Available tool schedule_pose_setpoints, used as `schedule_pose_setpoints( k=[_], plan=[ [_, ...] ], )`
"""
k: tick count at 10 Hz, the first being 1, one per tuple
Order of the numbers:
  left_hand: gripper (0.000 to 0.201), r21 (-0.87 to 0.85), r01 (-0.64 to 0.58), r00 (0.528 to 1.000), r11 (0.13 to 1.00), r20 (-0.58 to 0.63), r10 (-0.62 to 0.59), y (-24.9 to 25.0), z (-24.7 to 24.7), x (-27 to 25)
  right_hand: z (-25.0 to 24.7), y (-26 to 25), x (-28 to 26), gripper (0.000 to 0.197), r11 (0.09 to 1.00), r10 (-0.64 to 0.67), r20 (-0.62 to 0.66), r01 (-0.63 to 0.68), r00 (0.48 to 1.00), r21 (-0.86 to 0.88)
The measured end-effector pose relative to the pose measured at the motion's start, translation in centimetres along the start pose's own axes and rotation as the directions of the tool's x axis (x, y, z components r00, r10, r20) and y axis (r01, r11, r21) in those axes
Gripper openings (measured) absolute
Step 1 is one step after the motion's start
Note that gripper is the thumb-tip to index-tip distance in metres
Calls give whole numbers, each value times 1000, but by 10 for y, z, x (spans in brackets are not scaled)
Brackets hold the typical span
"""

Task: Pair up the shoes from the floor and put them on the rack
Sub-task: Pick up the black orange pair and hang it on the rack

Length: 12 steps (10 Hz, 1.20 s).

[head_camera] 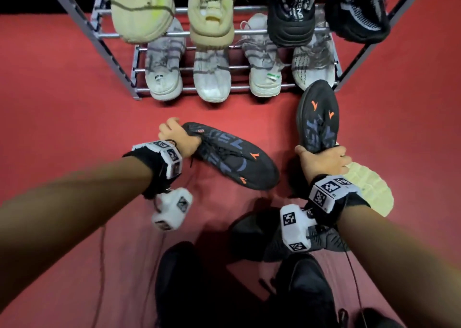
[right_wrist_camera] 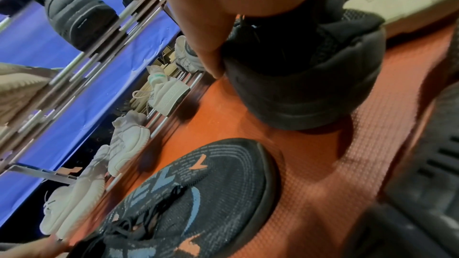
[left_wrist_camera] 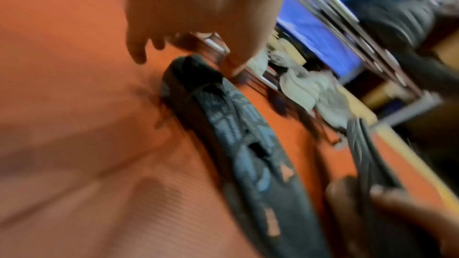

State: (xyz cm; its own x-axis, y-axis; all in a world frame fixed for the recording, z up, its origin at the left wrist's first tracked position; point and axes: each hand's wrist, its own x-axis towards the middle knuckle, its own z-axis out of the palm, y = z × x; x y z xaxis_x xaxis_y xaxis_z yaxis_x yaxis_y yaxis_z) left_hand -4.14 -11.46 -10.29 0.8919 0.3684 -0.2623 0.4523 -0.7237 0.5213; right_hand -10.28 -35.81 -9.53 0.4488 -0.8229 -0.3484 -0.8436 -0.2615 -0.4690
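Two matching black knit shoes with blue lettering and orange marks are on the red floor. My left hand (head_camera: 179, 134) grips the heel of the left shoe (head_camera: 237, 163), which lies with its toe toward the right. My right hand (head_camera: 323, 159) grips the heel end of the right shoe (head_camera: 318, 118), whose toe points at the metal rack (head_camera: 113, 53). The left wrist view is blurred and shows the left shoe (left_wrist_camera: 236, 134) below my fingers. In the right wrist view my right hand (right_wrist_camera: 218, 26) holds the right shoe (right_wrist_camera: 310, 89) by its heel, with the left shoe (right_wrist_camera: 198, 193) nearer the camera.
The rack's bottom shelf holds several white shoes (head_camera: 164, 78); the shelf above holds two beige shoes (head_camera: 142, 10) and two black shoes (head_camera: 291, 15). A cream-soled shoe (head_camera: 371, 188) lies sole-up by my right hand, and a dark grey shoe (head_camera: 259, 235) lies under my right wrist.
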Motion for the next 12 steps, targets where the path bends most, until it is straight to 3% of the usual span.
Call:
schedule_pose_setpoints(
  k=[1, 2, 3, 4, 5, 6, 8, 9, 11, 12],
  plan=[
    [71, -205, 328, 932, 922, -91, -352, 11, 12, -17, 1, 2, 3, 87, 1000, -11, 14, 11, 1000, 22],
    [85, -161, 479, 876, 863, 31, -481, 12, 21, -36, 1, 4, 5, 85, 999, -26, 29, 25, 999, 38],
    [124, -102, 567, 785, 817, 366, -499, 2, 49, -43, 1, 5, 7, 84, 998, -34, 25, 33, 999, 59],
    [136, -87, 521, 715, 849, 588, -379, -32, 112, -29, 1, 6, 8, 84, 998, -37, 19, 36, 999, 58],
    [103, -121, 496, 717, 860, 616, -326, -13, 90, -50, 2, 8, 8, 84, 997, -44, 13, 43, 999, 58],
    [54, -85, 405, 771, 910, 566, -290, -6, 79, -54, 2, 10, 10, 84, 997, -43, 20, 41, 999, 68],
    [39, 83, 282, 832, 956, 475, -287, 7, 37, -63, -10, 7, 6, 84, 996, -19, 72, 13, 997, 88],
    [27, 182, 113, 831, 977, 521, -193, 13, 11, -52, -26, -2, 3, 84, 996, 6, 113, -16, 994, 90],
    [33, 247, -81, 832, 966, 550, -71, 31, -53, -32, -54, -33, -11, 96, 995, 16, 189, -34, 982, 90],
    [29, 224, -131, 792, 966, 610, -35, 34, -91, -32, -67, -52, -23, 103, 998, -23, 263, 7, 965, 61]
  ],
)
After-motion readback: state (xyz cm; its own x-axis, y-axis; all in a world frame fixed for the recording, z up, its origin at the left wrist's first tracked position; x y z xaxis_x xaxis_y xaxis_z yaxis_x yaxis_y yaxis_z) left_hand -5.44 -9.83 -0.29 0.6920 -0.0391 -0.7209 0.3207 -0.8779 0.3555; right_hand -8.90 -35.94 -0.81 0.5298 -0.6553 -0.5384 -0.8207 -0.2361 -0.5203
